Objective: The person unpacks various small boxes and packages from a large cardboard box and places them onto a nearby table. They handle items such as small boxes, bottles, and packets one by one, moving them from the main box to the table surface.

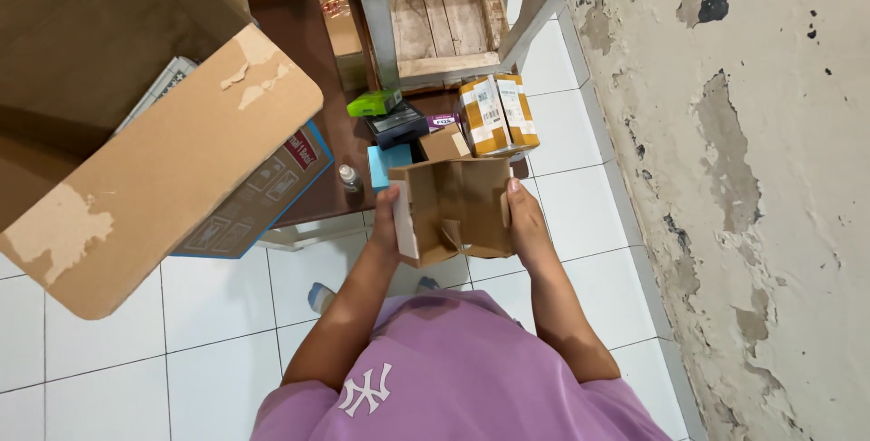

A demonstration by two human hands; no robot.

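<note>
At the upper left, a big cardboard box (109, 87) with torn patches on its flap fills the corner, cut off by the frame and hiding much of the dark brown table (313, 33) beneath it; a flat blue-edged carton (263, 196) pokes out from under the flap. Behind the table stands a pale wooden crate frame (444, 15), its top cut off. Below, over the white tiled floor (181, 314), the person in a purple shirt holds a small open cardboard box (453, 210) just at the table's near edge, its flaps up and its inside partly shadowed. The left hand (385, 219) grips the box's left wall, fingers hidden behind the card, only the thumb side showing. The right hand (524, 219) clamps the right wall, thumb pressed on the flap's rim, other fingers out of sight. Just beyond lie two orange-and-white packs (497, 113), a black packet (397, 124), a green box (374, 102), a light blue block (385, 164) and a tiny bottle (348, 175), its label unreadable.
</note>
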